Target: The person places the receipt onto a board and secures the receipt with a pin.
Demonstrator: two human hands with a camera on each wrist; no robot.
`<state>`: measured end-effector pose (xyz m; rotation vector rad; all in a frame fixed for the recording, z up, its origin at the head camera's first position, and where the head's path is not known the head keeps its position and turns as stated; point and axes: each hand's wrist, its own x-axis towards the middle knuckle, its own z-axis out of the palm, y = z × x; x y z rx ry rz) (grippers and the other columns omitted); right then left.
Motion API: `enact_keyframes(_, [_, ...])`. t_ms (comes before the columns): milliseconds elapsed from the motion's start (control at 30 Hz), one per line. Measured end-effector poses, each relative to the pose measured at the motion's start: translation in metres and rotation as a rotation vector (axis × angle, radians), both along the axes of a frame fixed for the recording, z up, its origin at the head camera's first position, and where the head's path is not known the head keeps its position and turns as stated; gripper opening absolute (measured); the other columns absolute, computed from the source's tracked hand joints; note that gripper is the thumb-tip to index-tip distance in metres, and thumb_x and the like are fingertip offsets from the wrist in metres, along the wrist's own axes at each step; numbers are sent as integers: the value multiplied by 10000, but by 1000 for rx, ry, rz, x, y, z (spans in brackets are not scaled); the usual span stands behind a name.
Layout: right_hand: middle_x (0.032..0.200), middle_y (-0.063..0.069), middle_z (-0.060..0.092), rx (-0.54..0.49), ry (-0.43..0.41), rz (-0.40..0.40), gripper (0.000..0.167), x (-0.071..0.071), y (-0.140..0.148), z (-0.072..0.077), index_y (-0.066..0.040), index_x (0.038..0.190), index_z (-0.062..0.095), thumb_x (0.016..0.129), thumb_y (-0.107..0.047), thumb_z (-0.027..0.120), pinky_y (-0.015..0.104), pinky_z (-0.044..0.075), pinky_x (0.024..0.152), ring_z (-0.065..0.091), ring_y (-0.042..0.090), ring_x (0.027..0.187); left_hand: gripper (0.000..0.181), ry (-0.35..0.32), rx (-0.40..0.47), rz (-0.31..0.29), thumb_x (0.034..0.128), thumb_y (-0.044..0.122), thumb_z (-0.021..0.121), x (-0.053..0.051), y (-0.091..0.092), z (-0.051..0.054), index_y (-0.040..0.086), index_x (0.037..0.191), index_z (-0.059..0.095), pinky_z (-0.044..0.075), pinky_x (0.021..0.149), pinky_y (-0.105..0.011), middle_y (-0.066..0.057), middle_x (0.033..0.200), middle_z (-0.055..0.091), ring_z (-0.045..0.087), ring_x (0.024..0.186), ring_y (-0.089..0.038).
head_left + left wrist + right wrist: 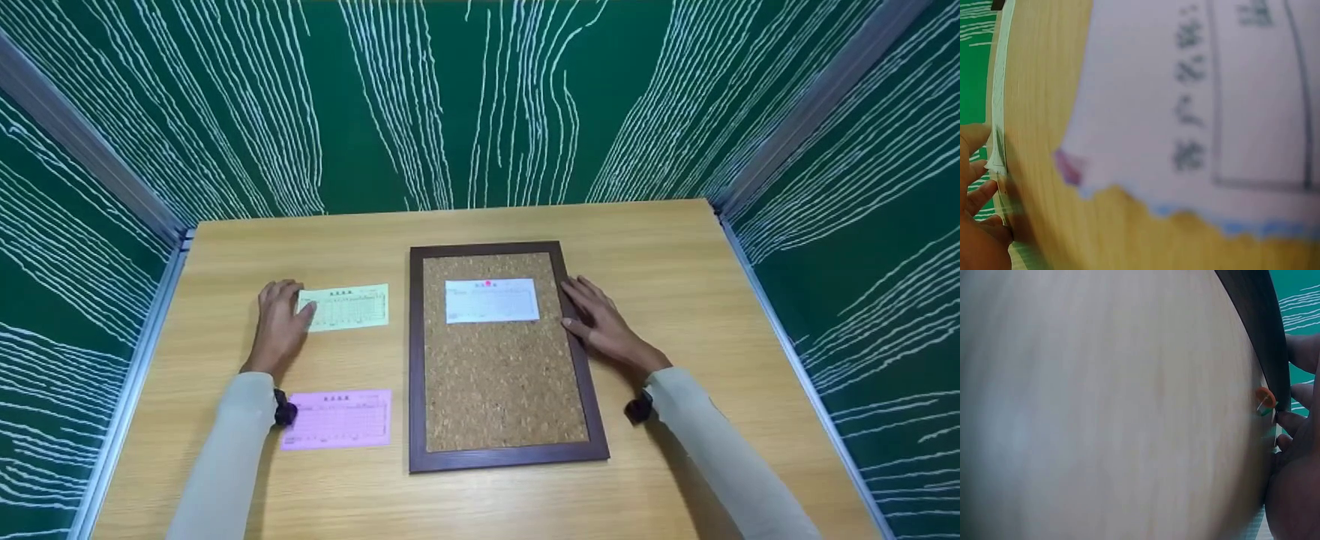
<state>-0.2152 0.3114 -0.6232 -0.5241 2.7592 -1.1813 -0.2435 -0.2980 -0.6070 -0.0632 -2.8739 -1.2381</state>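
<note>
A dark-framed corkboard lies flat on the table. Near its top, a white printed slip hangs under a red push pin. My left hand touches the left end of a green printed slip, thumb over its edge. Below it lies a pink printed slip, blurred and close up in the left wrist view. My right hand rests against the board's right edge, fingers extended. An orange push pin and a green pin show beside that hand's fingers in the right wrist view.
The light wooden table is bounded at the back and sides by green panels with wavy white lines. Metal rails run along the table's sides.
</note>
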Motion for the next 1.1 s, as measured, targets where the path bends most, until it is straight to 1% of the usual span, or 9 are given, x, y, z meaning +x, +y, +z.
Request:
enact_keyframes(167, [1797,224,252,-12,2,2,711,0,0,-1,-57,1717,347,1107,-248,657,688,59,1321,111,421,1689,477,9,-14,6,1124,132,610,-1,0,-1,-141,1505,526,173,1327,-658,-344,1656,383,142,1639,-516])
enact_keyframes(367, [1800,216,248,-17,-1,-2,712,0,0,-1,-62,1719,345,1108,-248,659,685,50,1322,106,414,1691,393,26,-19,18,1126,92,591,-1,0,-2,-142,1441,577,182,1333,-640,-333,1645,412,175,1642,-504])
enact_keyframes(500, [1798,219,254,-15,-4,-4,716,0,-1,-1,-61,1718,345,1105,-251,661,684,48,1323,105,417,1691,346,25,-12,29,1133,58,561,0,-1,-3,-147,1411,590,192,1336,-624,-326,1651,412,194,1643,-494])
enact_keyframes(667, [1796,220,259,-16,-2,-2,714,0,0,-2,-63,1717,349,1105,-262,658,684,51,1322,111,416,1690,314,15,3,44,1140,30,525,2,-1,-3,-141,1396,586,256,1324,-590,-298,1665,402,248,1630,-463])
enact_keyframes(767, [1800,214,252,-10,-11,-3,717,0,0,-2,-79,1725,340,1110,-277,651,698,52,1318,109,421,1690,328,6,2,53,1139,40,527,3,1,-2,-145,1405,578,281,1311,-594,-301,1677,379,260,1623,-467])
enact_keyframes(900, [1802,215,247,6,-21,-7,723,1,0,-1,-91,1732,330,1112,-292,645,710,51,1315,104,430,1689,338,-11,-3,69,1132,52,539,2,2,0,-147,1402,580,277,1306,-611,-313,1687,350,255,1619,-484])
enact_keyframes(1100, [1807,209,237,17,-28,-14,728,1,0,0,-92,1732,329,1112,-312,641,717,56,1313,95,424,1691,268,-9,12,82,1127,58,546,1,2,-1,-129,1303,625,349,1267,-606,-303,1672,368,290,1591,-478])
